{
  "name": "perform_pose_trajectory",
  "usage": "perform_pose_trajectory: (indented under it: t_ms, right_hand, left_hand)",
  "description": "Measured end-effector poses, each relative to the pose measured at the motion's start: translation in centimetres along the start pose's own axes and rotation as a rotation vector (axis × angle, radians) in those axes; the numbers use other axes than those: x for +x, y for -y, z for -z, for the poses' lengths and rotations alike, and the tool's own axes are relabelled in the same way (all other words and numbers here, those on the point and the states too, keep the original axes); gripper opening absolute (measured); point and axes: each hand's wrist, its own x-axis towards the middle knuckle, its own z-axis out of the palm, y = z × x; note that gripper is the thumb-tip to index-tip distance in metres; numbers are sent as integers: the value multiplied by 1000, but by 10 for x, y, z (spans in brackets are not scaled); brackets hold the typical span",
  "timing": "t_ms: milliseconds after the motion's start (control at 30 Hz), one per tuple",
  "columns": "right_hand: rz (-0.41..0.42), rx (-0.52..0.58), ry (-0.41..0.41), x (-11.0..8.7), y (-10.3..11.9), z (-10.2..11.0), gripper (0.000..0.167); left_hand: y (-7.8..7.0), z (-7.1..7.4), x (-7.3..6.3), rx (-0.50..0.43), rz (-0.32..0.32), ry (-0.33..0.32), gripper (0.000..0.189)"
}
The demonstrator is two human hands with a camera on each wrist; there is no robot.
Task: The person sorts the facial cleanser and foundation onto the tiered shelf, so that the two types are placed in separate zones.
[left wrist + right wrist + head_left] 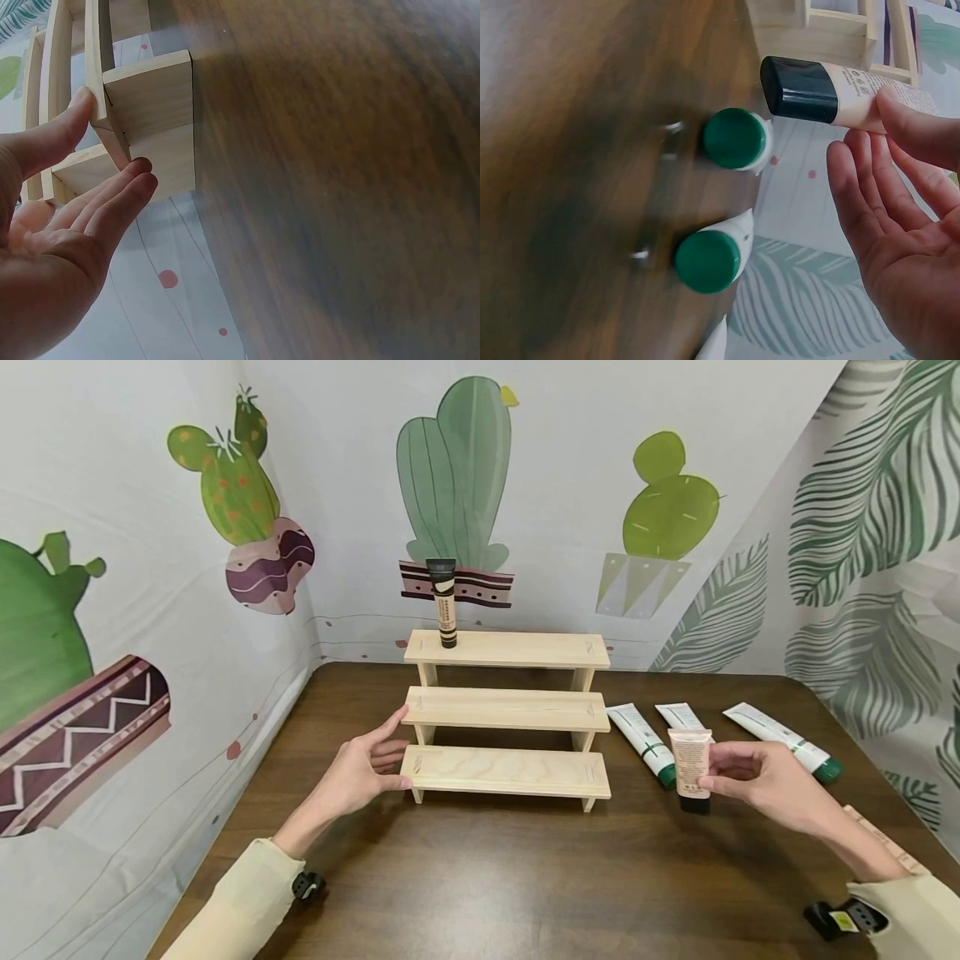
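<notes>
A three-step wooden display stand point(506, 768) stands on the table. My left hand point(360, 781) is at its left end, thumb touching the bottom step and index finger reaching the middle step. The left wrist view shows the thumb point(79, 109) against a step's edge and the other fingers nearly straight beside the stand. On the top step, toward its left, a beige-and-black tube point(446, 610) stands upright. My right hand point(772, 781) pinches a small beige tube point(690, 764) between thumb and fingers, its black cap point(802, 90) pointing down above the table.
Three white tubes with green caps lie right of the stand: one nearest it point(641, 739), a partly hidden one point(678, 716) behind the beige tube, and one farther right point(780, 737). A light wooden piece point(885, 837) lies by my right forearm. Printed cloth hangs behind the brown table point(480, 877).
</notes>
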Motion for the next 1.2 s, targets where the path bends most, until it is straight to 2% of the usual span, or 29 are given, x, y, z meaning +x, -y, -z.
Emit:
perform_pose_trajectory:
  t_ms: [367,833,1200]
  right_hand:
    - [1,-7,-42,18,19,-6,32]
    - [37,-23,-58,46,45,-12,32]
    - [72,29,-73,70,66,-23,30]
  left_hand:
    - [0,0,1,-4,9,0,110]
    - [0,1,1,-2,4,1,109]
    - [1,0,1,-2,5,3,109]
